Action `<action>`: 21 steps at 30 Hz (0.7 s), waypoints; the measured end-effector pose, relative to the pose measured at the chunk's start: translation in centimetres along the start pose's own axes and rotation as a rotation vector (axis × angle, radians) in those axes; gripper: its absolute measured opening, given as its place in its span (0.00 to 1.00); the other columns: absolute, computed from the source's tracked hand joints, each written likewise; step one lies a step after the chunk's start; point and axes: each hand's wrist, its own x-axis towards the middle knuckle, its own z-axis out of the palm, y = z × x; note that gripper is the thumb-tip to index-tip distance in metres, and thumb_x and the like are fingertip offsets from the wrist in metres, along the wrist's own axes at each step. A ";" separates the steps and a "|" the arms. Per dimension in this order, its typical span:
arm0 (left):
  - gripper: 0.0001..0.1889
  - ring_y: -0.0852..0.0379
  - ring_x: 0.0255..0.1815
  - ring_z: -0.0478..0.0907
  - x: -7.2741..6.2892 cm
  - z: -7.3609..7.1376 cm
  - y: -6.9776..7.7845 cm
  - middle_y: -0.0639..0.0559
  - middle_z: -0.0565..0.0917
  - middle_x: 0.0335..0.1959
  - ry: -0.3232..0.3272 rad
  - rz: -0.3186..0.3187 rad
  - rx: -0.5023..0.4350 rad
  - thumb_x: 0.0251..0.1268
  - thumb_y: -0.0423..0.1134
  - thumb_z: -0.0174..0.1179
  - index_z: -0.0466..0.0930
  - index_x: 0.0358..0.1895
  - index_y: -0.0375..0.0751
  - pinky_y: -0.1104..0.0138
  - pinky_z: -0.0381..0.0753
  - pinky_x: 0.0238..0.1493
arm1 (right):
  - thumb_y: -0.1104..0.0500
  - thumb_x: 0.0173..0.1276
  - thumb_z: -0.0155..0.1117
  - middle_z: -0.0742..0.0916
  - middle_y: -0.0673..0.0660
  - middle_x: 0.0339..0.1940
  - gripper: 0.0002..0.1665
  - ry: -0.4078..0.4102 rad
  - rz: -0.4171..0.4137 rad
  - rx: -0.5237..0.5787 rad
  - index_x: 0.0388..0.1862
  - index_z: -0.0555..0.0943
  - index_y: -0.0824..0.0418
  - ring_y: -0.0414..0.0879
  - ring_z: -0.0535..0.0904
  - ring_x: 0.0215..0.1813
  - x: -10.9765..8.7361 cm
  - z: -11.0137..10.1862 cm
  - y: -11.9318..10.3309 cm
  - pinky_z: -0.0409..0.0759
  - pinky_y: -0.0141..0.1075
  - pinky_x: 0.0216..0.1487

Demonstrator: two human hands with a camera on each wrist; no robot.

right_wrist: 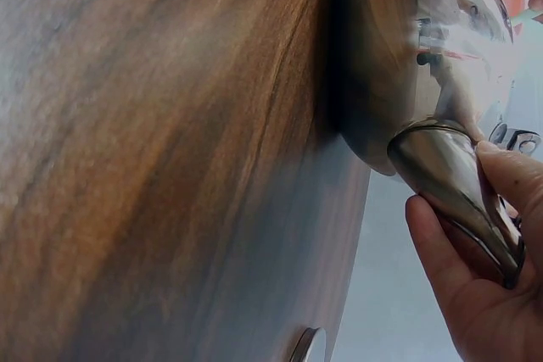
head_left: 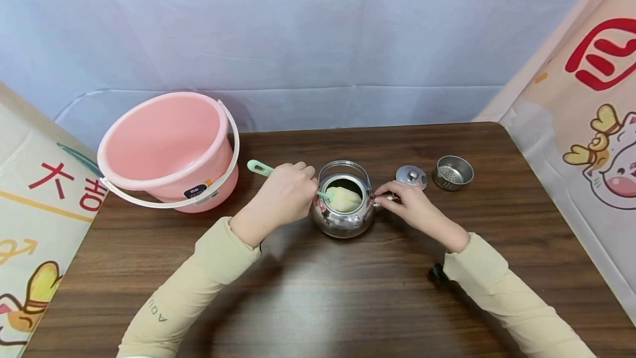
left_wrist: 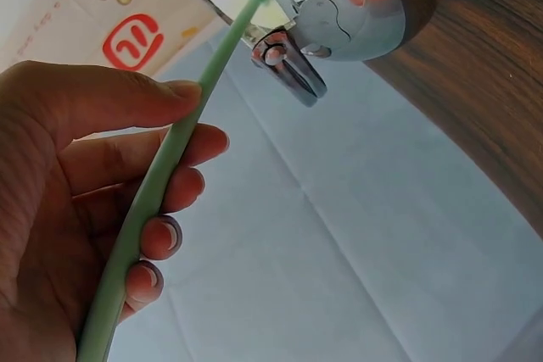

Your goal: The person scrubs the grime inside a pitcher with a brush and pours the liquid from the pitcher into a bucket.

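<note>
The left hand point(head_left: 290, 192) grips the brush point(left_wrist: 221, 58), its head point(head_left: 344, 200) in the kettle point(head_left: 343, 225) (lid point(head_left: 418, 178) off, beside the strainer point(head_left: 453, 173)). The right hand point(head_left: 409, 203) pinches the spout point(right_wrist: 445, 171); the kettle stands on the table point(head_left: 348, 303).

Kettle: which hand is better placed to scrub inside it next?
Left, I think: the left hand grips the brush, whose head sits in the open kettle. The right hand holds the spout, so it seems better placed to steady.
</note>
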 end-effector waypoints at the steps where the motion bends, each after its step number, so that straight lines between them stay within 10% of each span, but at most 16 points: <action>1: 0.07 0.53 0.18 0.68 0.0 0.0 0.0 0.52 0.69 0.14 -0.001 -0.001 -0.004 0.39 0.30 0.55 0.73 0.11 0.43 0.66 0.64 0.17 | 0.59 0.62 0.61 0.84 0.52 0.37 0.08 0.002 -0.003 -0.001 0.40 0.81 0.59 0.44 0.79 0.40 0.0 0.0 0.0 0.76 0.40 0.39; 21: 0.06 0.53 0.19 0.67 0.5 0.8 0.8 0.52 0.69 0.16 -0.026 -0.026 -0.045 0.40 0.29 0.54 0.72 0.14 0.42 0.67 0.63 0.17 | 0.60 0.62 0.61 0.84 0.53 0.37 0.08 0.017 -0.015 0.005 0.40 0.81 0.61 0.45 0.79 0.40 -0.1 0.2 0.2 0.76 0.41 0.39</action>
